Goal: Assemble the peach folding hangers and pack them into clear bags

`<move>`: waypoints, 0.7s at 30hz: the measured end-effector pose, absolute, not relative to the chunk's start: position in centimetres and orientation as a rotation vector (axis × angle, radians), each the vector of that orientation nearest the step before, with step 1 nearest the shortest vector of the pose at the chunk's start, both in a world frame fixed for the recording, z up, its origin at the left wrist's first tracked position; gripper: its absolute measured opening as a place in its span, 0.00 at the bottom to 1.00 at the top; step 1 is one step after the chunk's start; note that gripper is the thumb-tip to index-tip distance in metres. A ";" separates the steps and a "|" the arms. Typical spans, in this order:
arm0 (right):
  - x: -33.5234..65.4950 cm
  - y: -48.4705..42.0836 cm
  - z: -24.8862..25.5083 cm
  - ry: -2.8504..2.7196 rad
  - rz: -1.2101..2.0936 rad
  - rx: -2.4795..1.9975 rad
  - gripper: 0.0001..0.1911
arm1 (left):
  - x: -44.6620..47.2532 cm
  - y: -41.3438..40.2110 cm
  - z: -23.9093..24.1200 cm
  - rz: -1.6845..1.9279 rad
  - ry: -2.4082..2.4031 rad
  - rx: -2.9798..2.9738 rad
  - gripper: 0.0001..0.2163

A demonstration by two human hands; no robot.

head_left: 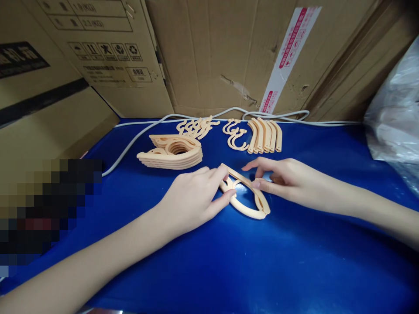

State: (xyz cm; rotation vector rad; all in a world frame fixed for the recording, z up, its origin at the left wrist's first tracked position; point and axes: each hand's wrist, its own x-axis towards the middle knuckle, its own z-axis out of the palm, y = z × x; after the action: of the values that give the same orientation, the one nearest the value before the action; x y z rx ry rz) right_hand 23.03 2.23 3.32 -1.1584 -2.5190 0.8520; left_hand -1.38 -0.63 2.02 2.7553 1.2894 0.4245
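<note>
A peach plastic hanger frame (250,205) lies flat on the blue table (229,261) between my hands. My left hand (193,196) pinches its left end between thumb and fingers. My right hand (278,179) presses fingers and thumb on the frame's upper right arm, gripping it. Behind them lies a stack of folded peach hanger frames (173,152). Farther back lie a row of small hook pieces (196,127), loose curved hooks (235,133) and a row of curved peach arms (266,135).
Cardboard boxes (212,52) wall off the back and left of the table. A white cable (137,139) runs along the table's far edge. A crumpled clear plastic bag (396,109) sits at the right. A blurred patch covers the left edge.
</note>
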 end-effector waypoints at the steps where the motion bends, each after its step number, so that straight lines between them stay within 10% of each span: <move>1: 22.8 1.9 3.6 -2.534 0.929 -1.133 0.18 | -1.4 -0.6 2.0 0.437 1.306 2.771 0.11; 9: 22.5 0.8 4.4 -2.581 1.259 -0.986 0.23 | -1.7 -0.4 1.9 0.387 1.236 2.795 0.14; 21: 23.6 2.8 1.8 -2.686 0.238 -1.157 0.23 | -2.8 1.3 1.3 0.419 1.192 3.014 0.07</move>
State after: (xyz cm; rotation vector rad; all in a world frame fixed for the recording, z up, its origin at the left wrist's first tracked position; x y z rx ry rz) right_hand 23.62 2.82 1.82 -1.1570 -2.6856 0.2378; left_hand -2.84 1.35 1.31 3.0137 1.1919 0.4193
